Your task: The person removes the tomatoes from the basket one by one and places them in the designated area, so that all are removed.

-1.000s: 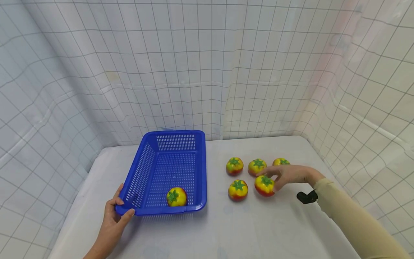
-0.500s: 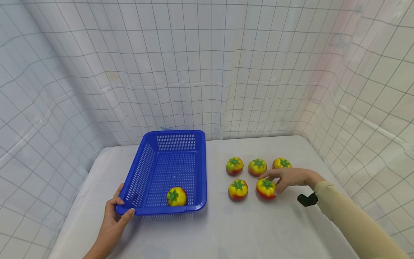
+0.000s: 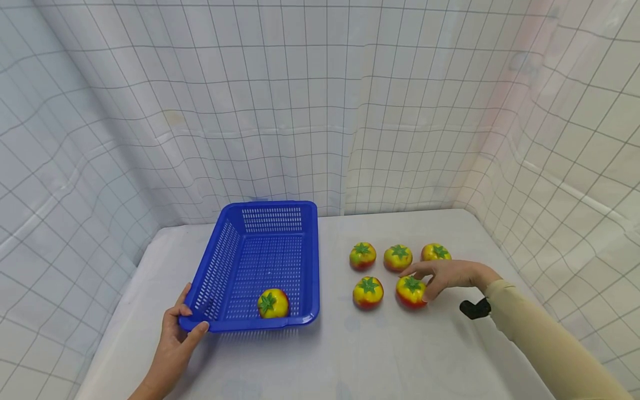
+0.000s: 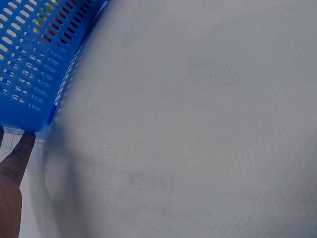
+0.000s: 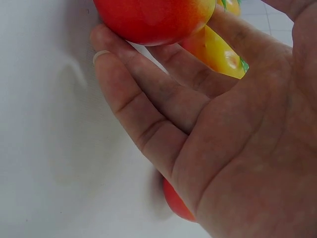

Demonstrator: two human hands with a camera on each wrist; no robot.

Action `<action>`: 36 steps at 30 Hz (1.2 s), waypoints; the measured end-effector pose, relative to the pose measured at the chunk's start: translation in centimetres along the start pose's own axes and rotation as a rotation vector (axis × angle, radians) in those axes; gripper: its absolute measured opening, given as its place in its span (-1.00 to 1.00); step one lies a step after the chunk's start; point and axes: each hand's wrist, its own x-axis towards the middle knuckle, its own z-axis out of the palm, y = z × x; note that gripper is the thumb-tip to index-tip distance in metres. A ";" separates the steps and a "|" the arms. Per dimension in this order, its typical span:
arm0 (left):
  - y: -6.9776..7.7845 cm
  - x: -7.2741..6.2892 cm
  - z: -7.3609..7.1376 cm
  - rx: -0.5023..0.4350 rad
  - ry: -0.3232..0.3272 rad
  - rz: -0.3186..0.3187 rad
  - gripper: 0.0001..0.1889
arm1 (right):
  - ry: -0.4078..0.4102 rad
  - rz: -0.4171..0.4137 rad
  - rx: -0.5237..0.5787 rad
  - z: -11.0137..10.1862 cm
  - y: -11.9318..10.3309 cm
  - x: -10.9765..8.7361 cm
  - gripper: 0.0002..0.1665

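Observation:
My left hand [image 3: 175, 339] grips the near left corner of a blue plastic basket [image 3: 250, 324], thumb and fingers at the rim. In the left wrist view its fingertip meets the basket's corner [image 4: 22, 111]. One yellow-and-red tomato [image 3: 274, 304] with a green star-shaped top lies inside, by the near wall. On the right, my right hand [image 3: 447, 276] holds another such tomato [image 3: 411, 293] between thumb and fingers, low at the table. The right wrist view shows this tomato's red underside [image 5: 153, 20] against the fingers; the thumb's contact is cut off there.
Around the right hand sit more tomatoes: one to the left [image 3: 368, 293], and a back row of three, left [image 3: 362, 256], middle [image 3: 398, 258] and right [image 3: 435, 252]. White cloth [image 3: 340, 355] covers the table. Grid-patterned curtains [image 3: 345, 111] enclose the back and sides.
My right hand and the tomato at its fingers shifted slightly right and nearer during the first half second, then stayed still. The left hand and basket have not moved.

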 end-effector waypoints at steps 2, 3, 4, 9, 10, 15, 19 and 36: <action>0.0 0.0 0.0 -0.001 0.000 0.000 -0.63 | 0.001 0.003 0.002 0.0 0.0 0.1 -0.22; 0.0 0.0 0.0 0.001 0.000 0.000 -0.63 | 0.002 0.004 0.003 0.0 0.1 0.1 -0.22; 0.0 0.0 0.0 0.001 0.000 0.001 -0.63 | 0.003 0.005 0.004 0.0 0.1 0.1 -0.22; 0.1 0.0 0.0 0.010 -0.001 -0.001 -0.63 | 0.004 0.009 0.016 0.1 0.2 0.3 -0.21; 0.1 0.1 0.0 0.009 -0.001 -0.003 -0.63 | 0.004 0.011 0.015 0.1 0.2 0.3 -0.21; 0.2 0.1 0.0 0.017 0.001 -0.023 -0.63 | 0.002 0.017 -0.001 0.1 0.2 0.4 -0.21; 0.2 0.1 -0.1 0.027 0.003 -0.039 -0.62 | -0.002 0.013 -0.009 0.1 0.2 0.5 -0.21; 0.1 0.1 -0.1 0.012 -0.007 -0.023 -0.63 | -0.013 0.002 0.018 0.3 0.3 0.6 -0.21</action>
